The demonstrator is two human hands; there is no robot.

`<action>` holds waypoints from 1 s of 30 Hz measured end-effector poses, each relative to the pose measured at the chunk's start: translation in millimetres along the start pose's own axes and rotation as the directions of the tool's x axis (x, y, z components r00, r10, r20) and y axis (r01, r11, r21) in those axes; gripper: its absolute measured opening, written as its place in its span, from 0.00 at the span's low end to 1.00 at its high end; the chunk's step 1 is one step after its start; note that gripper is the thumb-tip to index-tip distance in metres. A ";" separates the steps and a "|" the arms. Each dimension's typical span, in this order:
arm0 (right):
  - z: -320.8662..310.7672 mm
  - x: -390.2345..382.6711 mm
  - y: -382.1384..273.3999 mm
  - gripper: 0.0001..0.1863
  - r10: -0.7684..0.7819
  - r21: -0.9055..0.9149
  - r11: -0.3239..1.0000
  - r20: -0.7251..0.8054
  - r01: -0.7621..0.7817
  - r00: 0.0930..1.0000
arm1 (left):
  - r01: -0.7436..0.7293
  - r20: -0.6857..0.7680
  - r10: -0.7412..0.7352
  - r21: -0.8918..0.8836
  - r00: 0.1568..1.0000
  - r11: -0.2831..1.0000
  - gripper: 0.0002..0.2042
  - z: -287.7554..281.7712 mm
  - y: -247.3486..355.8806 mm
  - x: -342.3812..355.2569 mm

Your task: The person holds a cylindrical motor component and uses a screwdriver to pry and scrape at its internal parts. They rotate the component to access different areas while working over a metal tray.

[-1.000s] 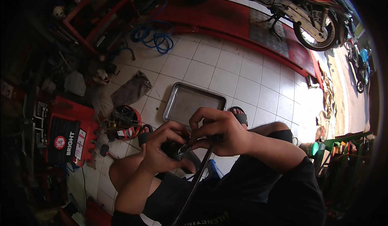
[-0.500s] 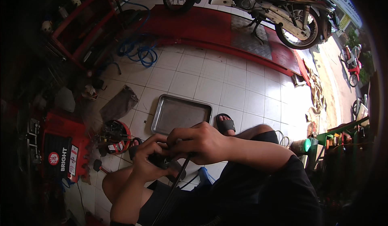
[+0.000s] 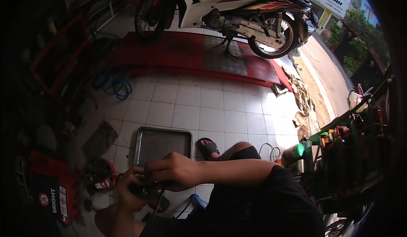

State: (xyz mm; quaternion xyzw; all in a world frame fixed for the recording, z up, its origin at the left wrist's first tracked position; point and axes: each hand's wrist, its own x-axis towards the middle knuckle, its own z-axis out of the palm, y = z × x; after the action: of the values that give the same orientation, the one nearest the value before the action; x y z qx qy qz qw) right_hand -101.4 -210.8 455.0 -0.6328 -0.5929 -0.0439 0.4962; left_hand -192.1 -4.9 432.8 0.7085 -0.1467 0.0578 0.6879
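Observation:
Close together above the near floor, both my hands work on a small dark part (image 3: 143,191), whose kind I cannot make out. My left hand (image 3: 128,189) is wrapped round it from the left. My right hand (image 3: 174,171) reaches over from the right with bent fingers on its upper side, hiding much of it. A thin black cable or rod (image 3: 160,201) runs down from below my right hand toward my lap. Just beyond the hands a shallow metal tray (image 3: 191,146) lies on the tiles.
A motorbike (image 3: 237,19) stands on a red lift platform (image 3: 169,50) at the back. Blue hose (image 3: 121,88) lies coiled at left. A round red container (image 3: 111,173) and a red-black case (image 3: 46,190) are near left; a green rack (image 3: 339,131) is at right.
The view has swung, so the hands and tray sit further left and lower, and more of the street shows. Both hands keep their hold on the dark part.

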 end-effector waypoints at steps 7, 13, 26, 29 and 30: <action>-4.6 -5.2 7.6 0.19 0.071 -0.057 0.996 0.097 -0.066 0.993 | -0.013 0.011 0.012 0.063 1.000 0.998 0.22 2.2 -7.9 -1.2; -1.9 10.4 6.2 0.15 -0.054 0.129 0.991 0.064 0.045 0.996 | 0.082 0.005 -0.083 -0.224 0.997 0.971 0.31 -5.9 -8.2 -10.7; -6.1 1.9 4.9 0.19 0.064 0.045 0.997 0.117 -0.069 0.991 | 0.112 0.077 -0.102 -0.137 0.992 0.984 0.23 -9.7 -19.2 -6.7; -7.5 0.0 7.4 0.18 0.066 0.031 0.997 0.100 -0.069 0.993 | 0.132 0.093 -0.120 -0.125 0.988 0.983 0.22 -8.9 -15.0 -5.0; -6.8 2.5 8.9 0.18 0.053 0.033 0.998 0.096 -0.057 0.994 | 0.131 0.096 -0.119 -0.134 0.988 0.982 0.22 -10.1 -10.5 -4.0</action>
State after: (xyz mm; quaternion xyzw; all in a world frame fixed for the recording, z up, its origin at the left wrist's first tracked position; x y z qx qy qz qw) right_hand -90.0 -212.0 454.9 -0.6413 -0.5988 0.0106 0.4797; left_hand -191.7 5.7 422.1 0.6682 -0.1354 -0.0269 0.7310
